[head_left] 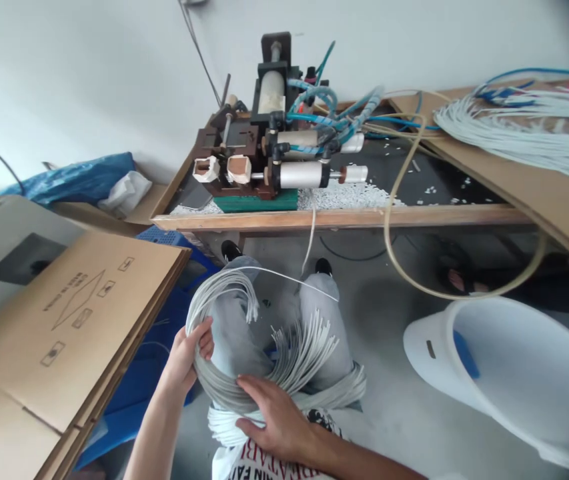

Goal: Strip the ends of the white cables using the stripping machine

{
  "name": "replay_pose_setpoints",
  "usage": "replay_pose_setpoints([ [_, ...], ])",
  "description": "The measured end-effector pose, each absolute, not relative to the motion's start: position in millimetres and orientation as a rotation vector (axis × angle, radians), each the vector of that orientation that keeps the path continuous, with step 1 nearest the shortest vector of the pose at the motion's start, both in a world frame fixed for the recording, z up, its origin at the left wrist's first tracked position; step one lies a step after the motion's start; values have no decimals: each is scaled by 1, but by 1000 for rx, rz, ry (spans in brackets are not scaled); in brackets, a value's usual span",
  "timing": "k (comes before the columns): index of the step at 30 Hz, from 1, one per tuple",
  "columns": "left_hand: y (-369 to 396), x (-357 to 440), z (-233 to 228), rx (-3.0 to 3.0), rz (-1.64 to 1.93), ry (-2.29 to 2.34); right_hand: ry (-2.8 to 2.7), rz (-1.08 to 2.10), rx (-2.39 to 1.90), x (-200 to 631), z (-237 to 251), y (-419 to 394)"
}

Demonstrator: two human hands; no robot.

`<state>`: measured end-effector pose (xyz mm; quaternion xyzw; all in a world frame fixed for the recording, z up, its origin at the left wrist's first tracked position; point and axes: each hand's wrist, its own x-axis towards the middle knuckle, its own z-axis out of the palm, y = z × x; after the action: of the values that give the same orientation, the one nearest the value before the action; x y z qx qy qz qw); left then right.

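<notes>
Both hands are on a coil of grey-white wires [244, 353] resting in the person's lap: the right hand [274, 417] lies flat with fingers spread over the near side of the coil, pressing it down rather than gripping, and the left hand [191, 353] is curled around the coil's left edge, fingers closed on the strands. Cut ends of the coil fan out loose toward the knees, and one strand [309, 243] rises from the lap up to the machine [269, 140], ahead of the coil on the tabletop [344, 217]. Judging from this, the work looks partway along: just right of the machine lies a heap of small white bits [349, 195], seemingly stripped insulation, which suggests many wires have already been through, while the coil in the lap is full and its ends are unsorted, so much seems left. Far right of the machine, a second bundle [519, 130] lies on a cardboard sheet [524, 187]; whether those wires are finished or waiting I cannot tell. Left of the coil sits a flat carton [64, 320], and right of it, on the floor, a white bin [514, 373] tipped on its side.
</notes>
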<state>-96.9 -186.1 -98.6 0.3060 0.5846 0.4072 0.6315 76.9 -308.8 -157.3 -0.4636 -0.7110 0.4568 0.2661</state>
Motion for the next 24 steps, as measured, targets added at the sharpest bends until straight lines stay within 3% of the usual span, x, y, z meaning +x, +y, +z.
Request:
replay_pose_setpoints([
  [7,-199,-84,-31,935,892,1247,-1722,779,-1166,113,-132,-294],
  [13,-213,-76,43,1240,763,1175,-1714,88,-1079,162,-44,-230],
  [16,-223,-73,77,1406,581,1126,-1825,19,-938,178,6,-203],
  [20,-235,-70,114,1534,471,1061,-1763,179,-872,195,54,-193],
  [24,-234,-73,129,1537,470,884,-1764,22,-906,202,96,-210],
])
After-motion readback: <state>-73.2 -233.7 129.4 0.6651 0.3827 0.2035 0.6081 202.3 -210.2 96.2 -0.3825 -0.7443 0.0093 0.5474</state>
